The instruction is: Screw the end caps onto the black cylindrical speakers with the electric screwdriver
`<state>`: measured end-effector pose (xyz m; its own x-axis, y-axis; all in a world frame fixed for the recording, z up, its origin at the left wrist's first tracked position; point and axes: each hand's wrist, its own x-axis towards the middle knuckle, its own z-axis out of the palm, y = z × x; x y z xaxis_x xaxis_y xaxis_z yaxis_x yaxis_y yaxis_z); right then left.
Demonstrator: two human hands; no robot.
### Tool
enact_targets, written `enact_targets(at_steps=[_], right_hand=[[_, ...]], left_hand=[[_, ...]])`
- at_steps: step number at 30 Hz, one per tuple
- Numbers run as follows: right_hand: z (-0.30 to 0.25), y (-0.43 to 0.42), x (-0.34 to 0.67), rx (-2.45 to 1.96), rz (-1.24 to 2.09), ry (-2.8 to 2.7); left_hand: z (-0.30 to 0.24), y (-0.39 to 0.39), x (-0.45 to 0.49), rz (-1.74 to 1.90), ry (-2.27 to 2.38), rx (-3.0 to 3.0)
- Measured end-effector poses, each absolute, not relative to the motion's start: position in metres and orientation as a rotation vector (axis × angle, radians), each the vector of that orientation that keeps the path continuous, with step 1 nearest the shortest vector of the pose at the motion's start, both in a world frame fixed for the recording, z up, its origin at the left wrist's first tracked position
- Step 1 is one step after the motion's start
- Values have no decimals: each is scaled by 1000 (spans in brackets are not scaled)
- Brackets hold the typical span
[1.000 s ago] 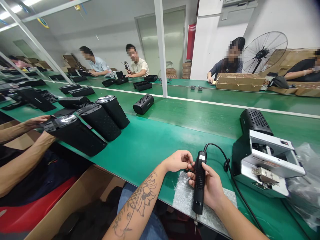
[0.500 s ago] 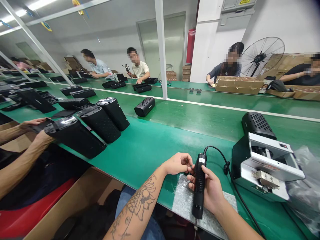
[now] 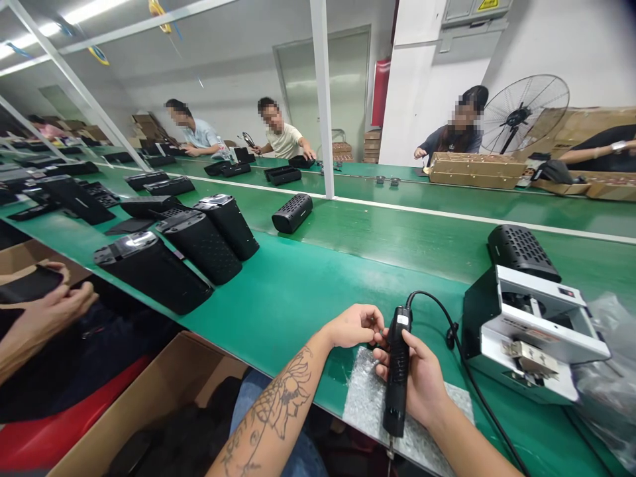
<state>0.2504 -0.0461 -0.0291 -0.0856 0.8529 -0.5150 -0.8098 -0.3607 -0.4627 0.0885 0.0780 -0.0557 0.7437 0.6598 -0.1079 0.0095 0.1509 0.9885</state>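
The black corded electric screwdriver (image 3: 396, 377) is pointing tip-down in the right hand (image 3: 420, 384), fingers wrapping its grip, while the left hand (image 3: 352, 326) is curling just beside its top, any pinched item unclear, above a silver foam sheet (image 3: 370, 404) on the green counter (image 3: 278, 298).

Bare hands (image 3: 420, 387), floral tattoo (image 3: 285, 397) on left forearm (image 3: 263, 437), blue jeans (image 3: 243, 391)

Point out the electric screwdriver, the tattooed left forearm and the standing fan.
Electric screwdriver (image 3: 396, 377), head view, black handle.
Tattooed left forearm (image 3: 278, 404), head view, inked skin.
Standing fan (image 3: 517, 118), head view, central hub.
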Motion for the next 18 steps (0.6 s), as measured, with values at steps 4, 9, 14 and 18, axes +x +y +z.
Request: enact_targets(at_steps=[4,9,14,18], right_hand=[[-28,-46,251,-875,1732,-69],[-25,-45,250,-886,1730,-60],[-23,-45,249,-889,1728,-53],[-23,-45,249,-885,1731,-50]], left_hand=[[-53,77,88,508,614,1351],[-52,77,88,506,610,1349],[-51,77,88,507,608,1349],[-50,76,88,507,608,1347]])
